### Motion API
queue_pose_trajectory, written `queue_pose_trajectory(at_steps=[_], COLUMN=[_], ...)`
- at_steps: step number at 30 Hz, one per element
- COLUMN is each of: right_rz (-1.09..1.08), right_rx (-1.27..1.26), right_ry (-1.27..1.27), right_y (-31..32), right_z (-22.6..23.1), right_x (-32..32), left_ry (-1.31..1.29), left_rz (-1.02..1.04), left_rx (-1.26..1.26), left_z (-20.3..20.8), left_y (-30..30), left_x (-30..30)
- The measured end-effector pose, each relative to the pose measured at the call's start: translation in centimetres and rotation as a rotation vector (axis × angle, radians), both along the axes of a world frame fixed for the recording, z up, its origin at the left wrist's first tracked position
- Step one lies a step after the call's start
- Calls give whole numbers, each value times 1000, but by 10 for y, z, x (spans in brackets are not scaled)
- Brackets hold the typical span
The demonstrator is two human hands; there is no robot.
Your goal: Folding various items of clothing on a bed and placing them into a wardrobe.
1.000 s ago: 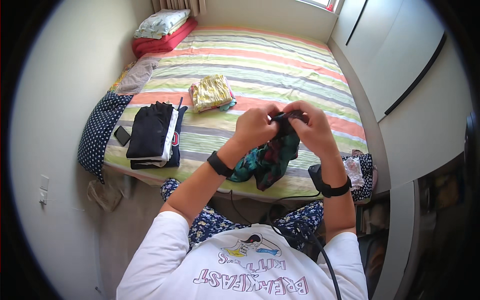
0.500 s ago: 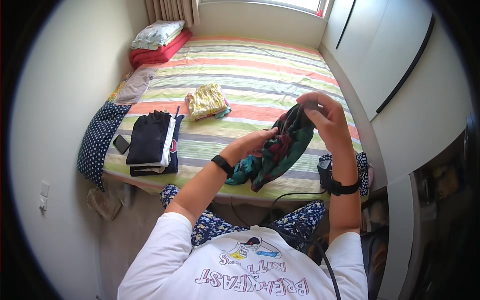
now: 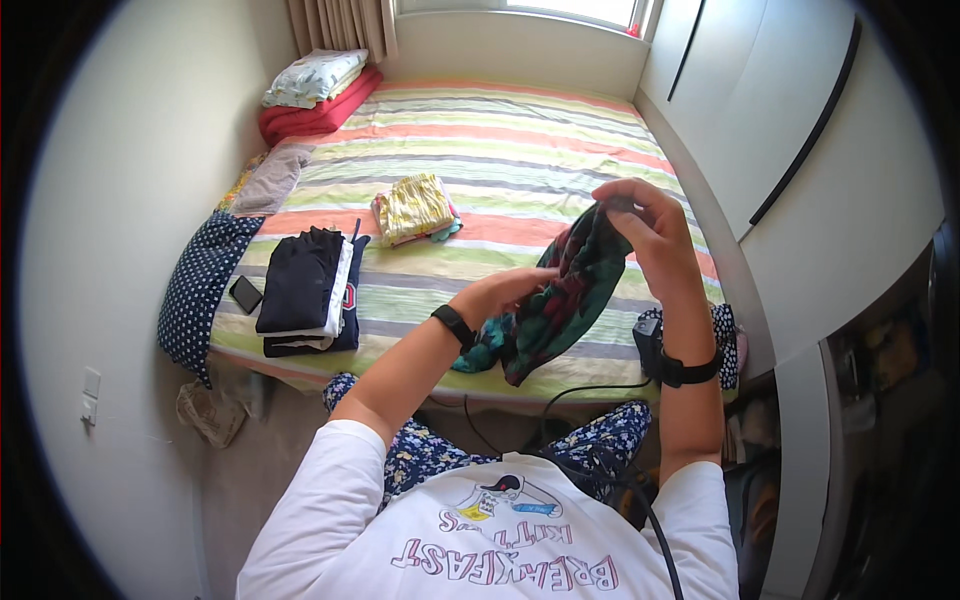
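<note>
A dark green piece of clothing (image 3: 590,300) with deep red patches hangs in loose folds above the near part of the bed. My right hand (image 3: 655,225) pinches its upper end between thumb and fingers. Against its left side is my left hand (image 3: 510,290), closed on the fabric, its fingers partly hidden by the folds. A bright teal part (image 3: 485,345) droops below my left hand; whether it belongs to the same garment I cannot tell. Both wrists wear black bands.
The striped bed (image 3: 480,150) carries a dark folded clothes stack (image 3: 300,275), a smaller pile topped with yellow cloth (image 3: 415,205), a phone (image 3: 245,293) and a dotted pillow (image 3: 205,290). At right lie a black device (image 3: 650,335) and dotted fabric (image 3: 725,340); a black cable (image 3: 590,387) runs nearby.
My left hand has shifted slightly along the cloth, and its fingers sit a little differently. My right hand keeps its pinch in nearly the same place. The view has tilted slightly.
</note>
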State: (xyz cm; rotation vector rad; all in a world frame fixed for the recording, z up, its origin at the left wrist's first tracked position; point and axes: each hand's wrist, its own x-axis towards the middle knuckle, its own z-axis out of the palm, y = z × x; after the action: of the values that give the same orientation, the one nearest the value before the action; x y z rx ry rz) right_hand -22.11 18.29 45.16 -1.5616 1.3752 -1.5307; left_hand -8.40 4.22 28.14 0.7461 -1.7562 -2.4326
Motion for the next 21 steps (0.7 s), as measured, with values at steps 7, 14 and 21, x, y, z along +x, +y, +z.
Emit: queue_pose_trajectory(at_steps=[7,14,21], right_rz=[-73,-199,-490], right_rx=[-54,-130,-93], right_ry=[-52,-144,111], right_y=[4,1,-11], right_z=[-3,-7,29], right_x=[-12,-34,-98], left_ry=[-59,-27,192], left_rz=[-225,-280,103], left_rx=[53,23,-500], left_z=[-28,-8,128], left_y=[-1,-2,-81], left_x=[9,33,88])
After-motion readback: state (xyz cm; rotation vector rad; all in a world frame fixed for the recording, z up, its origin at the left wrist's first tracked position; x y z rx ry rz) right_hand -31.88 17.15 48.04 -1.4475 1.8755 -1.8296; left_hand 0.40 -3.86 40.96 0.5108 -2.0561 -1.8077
